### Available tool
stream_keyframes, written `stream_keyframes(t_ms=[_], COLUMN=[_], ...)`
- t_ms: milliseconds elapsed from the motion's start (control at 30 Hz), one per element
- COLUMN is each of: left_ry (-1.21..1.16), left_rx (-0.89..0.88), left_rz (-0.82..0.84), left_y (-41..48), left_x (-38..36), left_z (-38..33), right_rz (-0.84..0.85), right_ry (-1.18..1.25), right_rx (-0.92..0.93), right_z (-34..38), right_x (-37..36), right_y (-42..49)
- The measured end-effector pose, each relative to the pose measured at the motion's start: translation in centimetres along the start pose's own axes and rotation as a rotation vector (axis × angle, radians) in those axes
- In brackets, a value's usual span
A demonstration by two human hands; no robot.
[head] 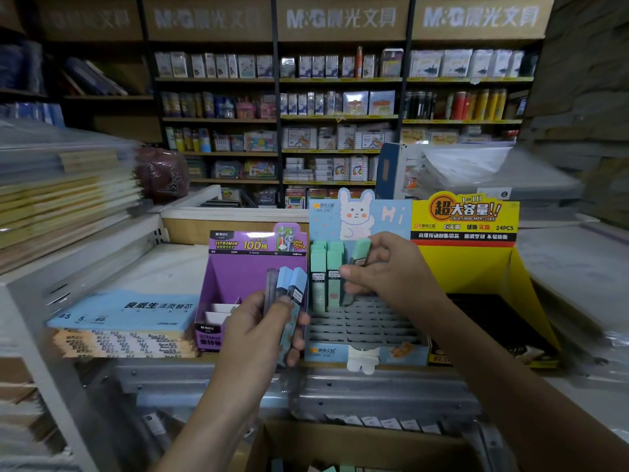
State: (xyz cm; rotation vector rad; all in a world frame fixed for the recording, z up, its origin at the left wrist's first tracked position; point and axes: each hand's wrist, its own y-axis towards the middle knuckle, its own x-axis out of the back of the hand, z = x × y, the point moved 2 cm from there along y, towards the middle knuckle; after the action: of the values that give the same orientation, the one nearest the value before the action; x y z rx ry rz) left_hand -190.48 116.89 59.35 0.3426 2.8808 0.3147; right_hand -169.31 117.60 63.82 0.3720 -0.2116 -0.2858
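A light-blue display box (405,352) with a rabbit picture stands on the shelf edge, its grey grid of slots mostly bare. Several green lead cases (326,267) stand upright in its back left slots. My right hand (388,270) pinches one green-capped lead case (359,253) over the back row of the grid. My left hand (262,325) grips a bunch of blue-capped lead cases (289,294), held upright just left of the box, in front of the purple box.
A purple display box (238,267) stands to the left, a yellow one (476,267) to the right. Stacked loose-leaf paper packs (126,315) lie further left. A brown carton (357,444) sits below the shelf. Stocked stationery shelves (337,117) fill the back wall.
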Motion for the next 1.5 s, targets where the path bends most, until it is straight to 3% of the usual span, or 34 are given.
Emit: stream_keyframes(t_ms=[133,433,700,900,1033,1433,1500], left_ry=[0.0,0.018,0.016,0.005,-0.008,-0.079,-0.121], left_rx=[0.002,0.008,0.01,0.021,0.027,0.025,0.036], left_rz=[0.001,0.013,0.009,0.01,0.004,0.026,0.039], left_y=[0.0,-0.1,-0.1,-0.1,-0.1,-0.3,-0.3], left_x=[-0.1,-0.1,0.0,-0.2,-0.3,-0.7,-0.7], left_z=[0.0,0.2,0.3,0.3,0.5,0.4,0.4], right_rz=[0.007,-0.094,-0.072,-0.089,-0.082,-0.175,-0.204], right_ry=[0.086,-0.1,-0.122,-0.459,-0.559,-0.582,-0.488], right_rx=[-0.078,0.047,0.084,0.182,0.172,0.193,0.227], right_z=[0.2,-0.3,-0.4,-0.5,-0.9,-0.8,-0.2], right_x=[0.4,0.1,-0.6,-1.0,-1.6,-1.4,-1.2], right_y=[-0.1,-0.3,-0.3,-0.5,-0.8,-2.2,-2.9])
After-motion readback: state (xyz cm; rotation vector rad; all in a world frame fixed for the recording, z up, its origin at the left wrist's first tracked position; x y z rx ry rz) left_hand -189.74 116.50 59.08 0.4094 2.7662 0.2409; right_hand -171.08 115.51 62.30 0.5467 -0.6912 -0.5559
